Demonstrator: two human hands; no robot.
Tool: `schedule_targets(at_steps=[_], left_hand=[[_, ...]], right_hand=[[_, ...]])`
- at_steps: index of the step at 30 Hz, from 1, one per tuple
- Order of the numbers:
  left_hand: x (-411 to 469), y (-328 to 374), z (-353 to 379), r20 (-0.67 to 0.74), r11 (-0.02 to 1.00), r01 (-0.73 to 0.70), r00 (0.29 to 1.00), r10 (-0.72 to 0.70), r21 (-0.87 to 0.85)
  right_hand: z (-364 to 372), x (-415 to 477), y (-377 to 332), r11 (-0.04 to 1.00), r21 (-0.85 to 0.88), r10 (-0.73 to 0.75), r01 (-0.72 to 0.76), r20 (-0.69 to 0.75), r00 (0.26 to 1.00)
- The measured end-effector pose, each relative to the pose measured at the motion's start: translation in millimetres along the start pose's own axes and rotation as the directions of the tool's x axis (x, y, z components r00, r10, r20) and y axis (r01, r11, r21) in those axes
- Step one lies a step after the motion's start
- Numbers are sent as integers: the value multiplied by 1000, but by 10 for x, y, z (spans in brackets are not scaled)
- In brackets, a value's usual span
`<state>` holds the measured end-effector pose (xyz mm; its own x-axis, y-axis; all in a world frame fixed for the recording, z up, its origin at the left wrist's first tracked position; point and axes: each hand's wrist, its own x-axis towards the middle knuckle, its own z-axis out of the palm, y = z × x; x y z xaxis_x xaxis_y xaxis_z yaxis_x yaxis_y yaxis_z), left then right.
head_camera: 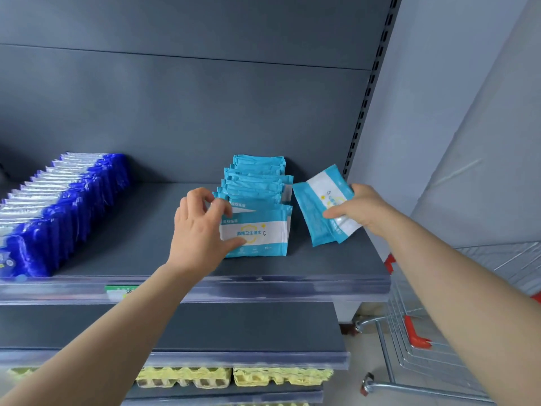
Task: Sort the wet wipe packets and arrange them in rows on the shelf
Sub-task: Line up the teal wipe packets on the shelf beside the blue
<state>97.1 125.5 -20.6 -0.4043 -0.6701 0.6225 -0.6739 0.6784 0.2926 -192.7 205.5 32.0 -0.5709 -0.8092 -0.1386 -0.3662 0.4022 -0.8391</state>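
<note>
1. Row of dark-blue plastic wipe packets [58, 206], 9 o'clock, runs off the left edge.
2. Fingers [221, 207] of the left hand [199, 230] cover the front light-blue-and-white packet [257, 232] at its left end.
3. Right hand [363, 209], 3 o'clock, hides the right ends of the held light-blue packets [316, 212].

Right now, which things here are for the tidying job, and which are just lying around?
Part of the job:
- row of light blue and white wipe packets, gripped at its front by the left hand
- loose light blue packets, held by the right hand
- row of dark blue shiny packets
- grey metal shelf

Just lying about:
- yellow cardboard egg trays
- silver wire trolley
</note>
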Motion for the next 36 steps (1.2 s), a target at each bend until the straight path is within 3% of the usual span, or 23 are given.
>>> schedule_targets(at_steps=[3,6,7,8,10,11,12,14,15,18,21,24,28,31,33,36], left_hand=[[-26,45,-3,116,997,-33,992,40,-63],[-30,130,-15,314,933,251,935,-165,-256],[-12,172,-42,404,830,409,880,-250,-379],[8,204,-76,506,663,558,809,-300,-499],[38,220,-167,674,360,715,693,-256,-599],[42,208,-210,723,288,740,666,-185,-608],[28,200,-241,741,281,733,664,-100,-619],[-16,215,-244,712,350,669,702,-10,-655],[-33,218,-219,690,375,651,722,-41,-660],[-57,208,-201,646,352,667,738,-194,-657],[-94,162,-264,661,284,677,732,-164,-679],[-149,111,-318,605,327,606,788,-116,-725],[-161,-74,-244,282,568,336,942,-183,-751],[-168,-125,-248,66,800,78,997,-49,-594],[-190,-126,-228,44,905,-53,996,79,-422],[-214,-205,-180,190,942,-55,974,124,-330]], right_hand=[[-148,-244,-117,979,177,-116,103,67,991],[-92,-398,-185,946,293,-187,140,137,973],[-31,-432,-200,942,303,-194,142,147,970],[44,-464,-213,941,302,-205,152,152,967],[222,-505,-236,936,307,-223,170,146,964],[316,-519,-243,934,314,-223,171,138,965],[411,-532,-245,931,323,-225,172,132,965],[575,-566,-249,926,336,-228,174,129,965],[639,-582,-249,926,338,-226,170,134,965],[730,-610,-243,926,345,-214,150,156,964],[690,-617,-210,917,392,-164,79,188,968],[684,-674,-160,908,419,-98,-28,276,956],[677,-694,-138,875,479,-84,-69,292,953],[605,-695,-180,861,503,-104,-76,320,942],[553,-700,-201,866,493,-107,-79,337,935],[544,-709,-182,898,428,-73,-98,366,928]])
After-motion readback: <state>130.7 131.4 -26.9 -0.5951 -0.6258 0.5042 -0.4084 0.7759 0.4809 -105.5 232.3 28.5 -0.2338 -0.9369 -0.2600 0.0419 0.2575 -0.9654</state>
